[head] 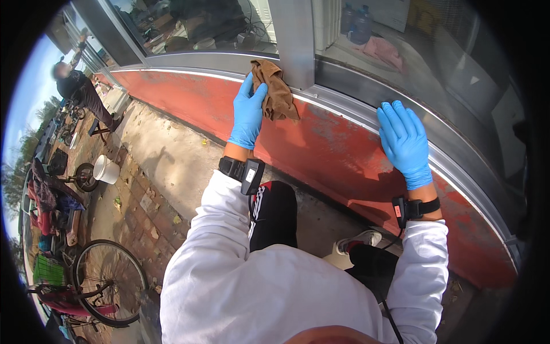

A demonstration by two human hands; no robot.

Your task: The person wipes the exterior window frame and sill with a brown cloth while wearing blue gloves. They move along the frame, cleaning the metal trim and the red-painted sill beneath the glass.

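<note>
In a blue disposable glove, my left hand [250, 112] grips a crumpled brown cloth [275, 92] at the lower metal window frame [206, 61]. The cloth lies against the frame beside the upright metal post [294, 47] and hangs over the top of the red painted wall [184, 96]. My right hand [404, 139], gloved the same way, holds nothing. It rests flat on the silver sill [352, 109] below the right-hand window pane [429, 56], fingers pointing up and only slightly apart.
At the far left, a person [79, 86] reaches up to the windows near a small stool [99, 129]. A white bucket [106, 169] stands on the paving. Behind me to the left is a bicycle wheel [111, 281] with a green basket [49, 270]. Water jugs [360, 26] show behind the glass.
</note>
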